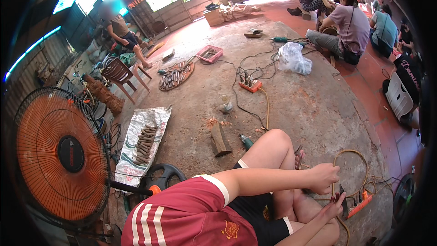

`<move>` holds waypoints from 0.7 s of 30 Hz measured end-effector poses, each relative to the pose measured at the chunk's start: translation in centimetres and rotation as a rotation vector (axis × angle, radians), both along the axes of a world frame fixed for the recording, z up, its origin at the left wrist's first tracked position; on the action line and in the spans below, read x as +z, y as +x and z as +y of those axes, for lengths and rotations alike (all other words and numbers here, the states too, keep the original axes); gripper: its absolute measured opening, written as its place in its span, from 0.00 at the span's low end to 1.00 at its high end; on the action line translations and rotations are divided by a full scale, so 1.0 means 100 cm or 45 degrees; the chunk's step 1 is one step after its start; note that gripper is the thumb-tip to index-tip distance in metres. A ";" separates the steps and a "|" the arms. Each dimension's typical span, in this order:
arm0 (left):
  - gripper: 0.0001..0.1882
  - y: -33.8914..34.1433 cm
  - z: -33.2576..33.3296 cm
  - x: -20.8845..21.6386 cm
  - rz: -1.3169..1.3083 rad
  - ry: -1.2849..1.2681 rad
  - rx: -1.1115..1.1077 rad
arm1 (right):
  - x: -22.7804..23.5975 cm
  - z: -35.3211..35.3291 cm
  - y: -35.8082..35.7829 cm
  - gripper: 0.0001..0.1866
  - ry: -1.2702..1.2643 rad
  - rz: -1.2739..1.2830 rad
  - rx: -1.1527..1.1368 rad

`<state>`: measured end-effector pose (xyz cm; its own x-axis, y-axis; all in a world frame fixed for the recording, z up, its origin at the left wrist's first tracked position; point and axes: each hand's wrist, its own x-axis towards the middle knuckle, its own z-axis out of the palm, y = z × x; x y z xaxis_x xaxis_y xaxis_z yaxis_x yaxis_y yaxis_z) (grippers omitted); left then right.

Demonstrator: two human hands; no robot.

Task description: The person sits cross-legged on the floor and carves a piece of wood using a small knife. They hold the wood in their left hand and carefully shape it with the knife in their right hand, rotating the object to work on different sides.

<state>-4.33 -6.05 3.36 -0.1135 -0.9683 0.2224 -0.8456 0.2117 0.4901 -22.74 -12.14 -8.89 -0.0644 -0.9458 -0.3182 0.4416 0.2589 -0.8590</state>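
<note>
I sit on the ground with my bare knee (pixel 273 148) raised. My left hand (pixel 324 177) reaches right across it. Its fingers are curled into a fist at the left side of a tan cord loop (pixel 359 156), seemingly gripping the cord. Just below, my right hand (pixel 334 206) has its fingers stretched out, tips beside a dark blade-like tool (pixel 344 206). An orange-handled tool (pixel 362 202) lies just right of it on the ground.
A big orange fan (pixel 59 155) stands at my left. A sack (pixel 136 164) holds several carved wooden pieces. Ahead lie a wood block (pixel 220 140), a green power tool (pixel 246 142), a cup (pixel 225 104), a power strip (pixel 250 85) and a plastic bag (pixel 295 59). Several people (pixel 350 27) sit far right.
</note>
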 end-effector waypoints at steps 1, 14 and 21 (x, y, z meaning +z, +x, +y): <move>0.16 0.000 0.000 0.000 0.004 -0.001 0.000 | 0.001 0.000 0.000 0.15 0.005 0.003 -0.005; 0.16 0.000 0.000 -0.002 0.037 -0.048 0.013 | -0.005 -0.003 -0.002 0.16 0.018 0.013 -0.004; 0.17 -0.003 -0.001 -0.001 0.046 0.020 0.026 | -0.012 -0.006 -0.005 0.17 0.020 0.023 0.013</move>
<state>-4.61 -6.13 3.28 -0.0857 -0.9737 0.2110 -0.8315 0.1866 0.5232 -23.20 -12.69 -10.07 -0.0607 -0.9413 -0.3320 0.4235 0.2769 -0.8625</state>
